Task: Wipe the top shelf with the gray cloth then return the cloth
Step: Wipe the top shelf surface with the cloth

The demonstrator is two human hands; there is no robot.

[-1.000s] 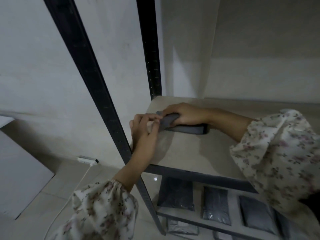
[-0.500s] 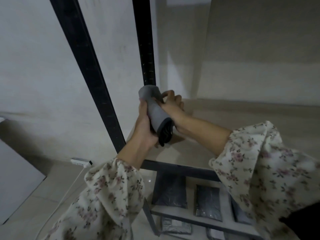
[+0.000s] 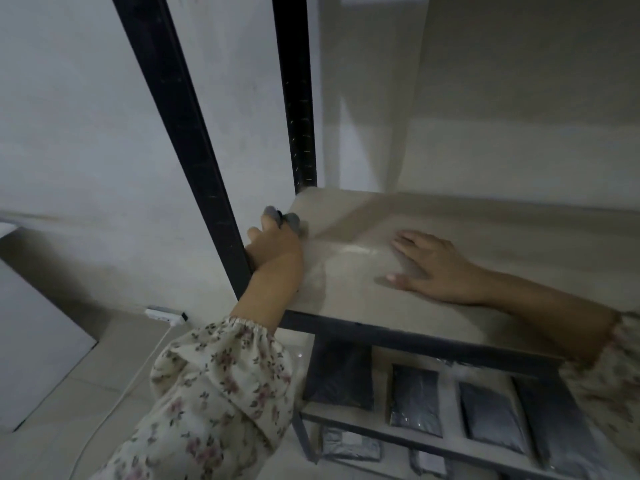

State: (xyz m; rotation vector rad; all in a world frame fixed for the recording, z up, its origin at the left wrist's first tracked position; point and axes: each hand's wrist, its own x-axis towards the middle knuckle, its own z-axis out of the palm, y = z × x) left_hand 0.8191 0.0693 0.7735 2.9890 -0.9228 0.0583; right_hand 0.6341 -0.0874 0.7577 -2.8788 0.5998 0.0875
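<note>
Both hands on the shelf [image 3: 450, 223]: left hand [image 3: 277, 251] clutches the rolled gray cloth [image 3: 292, 221] at the left edge by the post [image 3: 194, 140], right hand [image 3: 433, 268] lies flat, empty.

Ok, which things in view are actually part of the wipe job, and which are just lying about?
Part of the job:
- gray cloth, bunched in the left hand at the shelf's left edge
- top shelf
- right hand, flat on the shelf, empty

Just lying about:
- dark packets on the lower shelf
- white power strip on the floor
</note>
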